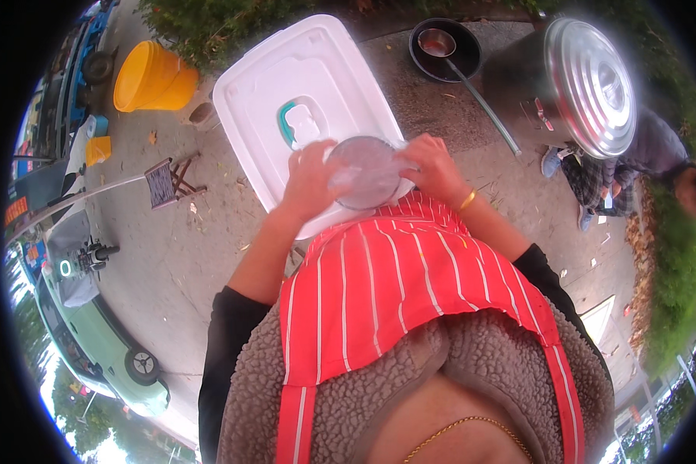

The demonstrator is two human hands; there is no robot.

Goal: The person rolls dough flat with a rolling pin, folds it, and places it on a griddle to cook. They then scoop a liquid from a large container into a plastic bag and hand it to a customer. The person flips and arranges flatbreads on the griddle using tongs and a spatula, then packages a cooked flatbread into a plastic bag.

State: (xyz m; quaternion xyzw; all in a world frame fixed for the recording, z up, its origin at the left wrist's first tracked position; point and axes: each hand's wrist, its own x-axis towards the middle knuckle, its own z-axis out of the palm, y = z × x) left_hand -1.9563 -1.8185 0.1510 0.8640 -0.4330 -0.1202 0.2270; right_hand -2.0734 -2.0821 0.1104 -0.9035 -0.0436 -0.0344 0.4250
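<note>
A round, see-through bowl [364,174] is between my two hands, just in front of my red striped apron. Thin clear plastic lies bunched around its rim, partly blurred. My left hand [314,181] grips the bowl's left side, with the thumb along its near edge. At the right rim, the fingers of my right hand [432,165] are curled and pinch the thin plastic [405,152]. Beneath the bowl is the white plastic lid [255,110] of a large tub, its near end partly covered by my hands. A torn-looking white patch [303,124] with a green edge marks its middle.
At the back right, a ladle [438,43] rests in a dark basin [461,64] beside a tall lidded steel pot [591,87]. A seated person [644,151] is beyond it. Leftward are a yellow bucket [156,75], a folding stool [165,182] and a green car [104,348].
</note>
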